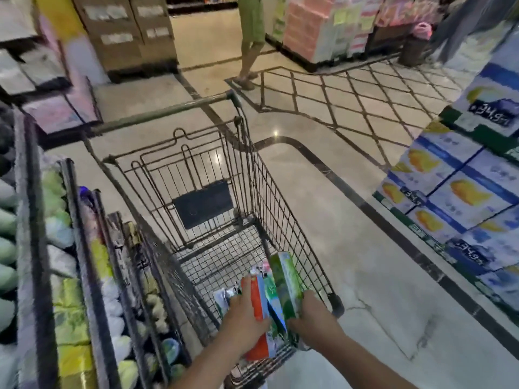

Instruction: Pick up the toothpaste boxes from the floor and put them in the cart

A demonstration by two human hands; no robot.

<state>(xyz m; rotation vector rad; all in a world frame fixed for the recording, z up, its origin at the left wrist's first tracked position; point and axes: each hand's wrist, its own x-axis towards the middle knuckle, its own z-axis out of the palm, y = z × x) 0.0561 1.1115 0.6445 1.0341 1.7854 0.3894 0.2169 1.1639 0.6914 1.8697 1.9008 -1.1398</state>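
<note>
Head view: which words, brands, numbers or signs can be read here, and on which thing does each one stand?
"34.9", roughly, white on a dark price tag on the stacked blue and white cartons at the right; the digits are blurred.
The same number seems to repeat on two lower tags, less clearly.
Print on the toothpaste boxes in the hands: blurred, unreadable.
Dark plate in the cart: no legible text.
Shelf packages at left: unreadable.

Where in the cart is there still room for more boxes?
The cart floor is bare between the black flap and the boxes. It's crowded at the near end, where both hands, left and right, hold boxes.
</note>
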